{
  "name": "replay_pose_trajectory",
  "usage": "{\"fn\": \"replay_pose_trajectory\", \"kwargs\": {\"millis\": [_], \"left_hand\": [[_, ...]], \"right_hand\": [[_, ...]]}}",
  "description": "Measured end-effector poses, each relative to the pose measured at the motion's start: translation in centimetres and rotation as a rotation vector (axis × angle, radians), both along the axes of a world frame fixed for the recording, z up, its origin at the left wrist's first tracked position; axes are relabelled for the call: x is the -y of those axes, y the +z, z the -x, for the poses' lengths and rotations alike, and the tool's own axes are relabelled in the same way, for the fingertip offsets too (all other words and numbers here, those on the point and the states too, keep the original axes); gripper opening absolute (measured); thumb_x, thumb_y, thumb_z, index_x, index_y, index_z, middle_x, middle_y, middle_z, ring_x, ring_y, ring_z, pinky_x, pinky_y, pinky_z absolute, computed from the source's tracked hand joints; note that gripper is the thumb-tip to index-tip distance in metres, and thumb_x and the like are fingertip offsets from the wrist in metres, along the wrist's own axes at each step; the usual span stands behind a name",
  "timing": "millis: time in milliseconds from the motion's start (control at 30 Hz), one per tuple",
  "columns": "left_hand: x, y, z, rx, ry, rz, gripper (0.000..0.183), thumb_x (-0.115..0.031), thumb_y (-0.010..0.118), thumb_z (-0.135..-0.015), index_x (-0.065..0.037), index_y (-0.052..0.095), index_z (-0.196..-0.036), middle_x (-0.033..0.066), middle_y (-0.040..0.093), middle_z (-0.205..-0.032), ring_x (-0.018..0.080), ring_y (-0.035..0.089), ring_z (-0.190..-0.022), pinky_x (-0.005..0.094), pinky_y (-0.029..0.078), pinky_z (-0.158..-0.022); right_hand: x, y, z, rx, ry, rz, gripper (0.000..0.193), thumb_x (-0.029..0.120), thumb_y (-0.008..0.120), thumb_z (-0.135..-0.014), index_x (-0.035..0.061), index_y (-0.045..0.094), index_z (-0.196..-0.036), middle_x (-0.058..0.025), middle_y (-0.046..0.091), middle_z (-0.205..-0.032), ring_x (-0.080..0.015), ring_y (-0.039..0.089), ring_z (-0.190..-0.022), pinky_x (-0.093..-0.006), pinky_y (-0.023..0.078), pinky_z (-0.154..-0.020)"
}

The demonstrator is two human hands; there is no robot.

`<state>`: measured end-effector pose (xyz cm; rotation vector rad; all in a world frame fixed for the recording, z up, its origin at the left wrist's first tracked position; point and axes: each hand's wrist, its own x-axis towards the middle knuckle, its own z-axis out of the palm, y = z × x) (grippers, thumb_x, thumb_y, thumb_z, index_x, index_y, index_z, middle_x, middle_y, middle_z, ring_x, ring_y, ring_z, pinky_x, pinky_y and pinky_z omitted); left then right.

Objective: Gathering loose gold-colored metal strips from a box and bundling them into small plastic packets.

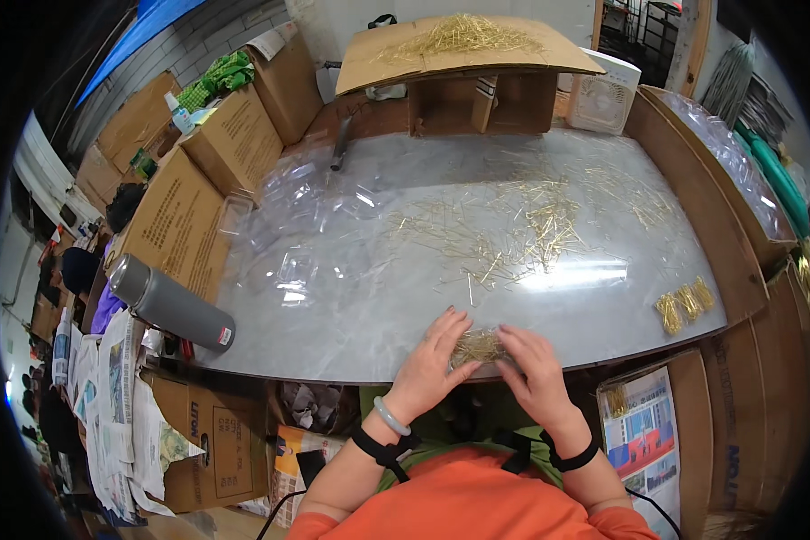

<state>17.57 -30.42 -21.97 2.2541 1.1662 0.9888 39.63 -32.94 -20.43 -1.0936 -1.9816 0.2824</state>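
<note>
At the table's near edge, a small bundle of thin gold-coloured metal pins (478,346) lies between my two hands. My left hand (434,358) presses against its left side, fingers and thumb curved around it. From the other side my right hand (532,367) closes in, its fingertips touching the right end. Both hands grip the bundle together, and part of it is hidden behind my fingers. Loose gold pins (549,220) are scattered over the grey table top (324,337) beyond my hands. Three gathered bundles of gold pins (690,302) sit near the right edge.
A grey bottle (175,306) lies tilted at the left edge. Clear plastic shells (301,216) cover the left-middle of the table. A cardboard shelf (513,94) at the back carries a pin heap (466,36); a white fan (603,94) stands beside it. Cardboard boxes (184,216) line the left side.
</note>
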Motion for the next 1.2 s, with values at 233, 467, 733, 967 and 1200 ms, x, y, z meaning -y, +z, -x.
{"fn": "replay_pose_trajectory", "kwargs": {"millis": [233,467,733,967,1200], "left_hand": [[-0.1,-1.0,0.4,-0.047,-0.018,-0.052,0.057,-0.029,0.073,-0.092,-0.003,0.051,-0.138,0.0196,0.048,-0.148,0.0393,0.039,-0.144,0.0444,0.040,-0.114],[-0.3,-1.2,0.7,-0.031,-0.049,-0.099,0.057,-0.036,0.067,-0.096,0.000,0.051,-0.137,0.0194,0.051,-0.144,0.0373,0.039,-0.143,0.0452,0.039,-0.114],[-0.4,-1.7,0.3,-0.034,-0.016,-0.099,0.049,-0.032,0.066,-0.096,-0.001,0.054,-0.132,0.0200,0.051,-0.143,0.0382,0.040,-0.142,0.0461,0.039,-0.113],[0.0,-1.6,0.4,-0.077,0.014,-0.124,0.044,-0.030,0.065,-0.096,0.000,0.055,-0.126,0.0225,0.046,-0.145,0.0406,0.037,-0.143,0.0467,0.037,-0.115],[0.1,-0.9,0.3,-0.179,0.021,-0.153,0.048,-0.028,0.062,-0.097,0.004,0.051,-0.131,0.0231,0.044,-0.146,0.0407,0.035,-0.144,0.0463,0.036,-0.116]], "right_hand": [[-1.3,-1.0,-0.4,-0.239,-0.099,0.178,0.010,0.004,0.067,-0.091,0.0005,0.068,-0.100,-0.0154,0.068,-0.090,-0.0322,0.066,-0.083,-0.0365,0.052,-0.075],[-2.5,-1.1,0.0,-0.319,-0.137,0.291,0.009,0.004,0.067,-0.092,-0.0003,0.067,-0.100,-0.0123,0.069,-0.087,-0.0217,0.068,-0.078,-0.0318,0.052,-0.072],[-2.6,-1.6,1.9,-0.292,-0.208,0.305,0.011,0.008,0.066,-0.094,0.0007,0.067,-0.102,-0.0130,0.067,-0.091,-0.0229,0.065,-0.080,-0.0330,0.052,-0.072],[-1.0,-1.8,1.1,-0.188,-0.208,0.091,0.021,0.008,0.064,-0.093,0.0021,0.068,-0.114,-0.0181,0.066,-0.103,-0.0357,0.066,-0.093,-0.0397,0.053,-0.080],[-4.0,-1.9,-0.6,-0.224,-0.218,0.495,0.022,0.017,0.067,-0.093,0.0004,0.070,-0.106,-0.0157,0.070,-0.090,-0.0251,0.067,-0.078,-0.0348,0.053,-0.075]]}}
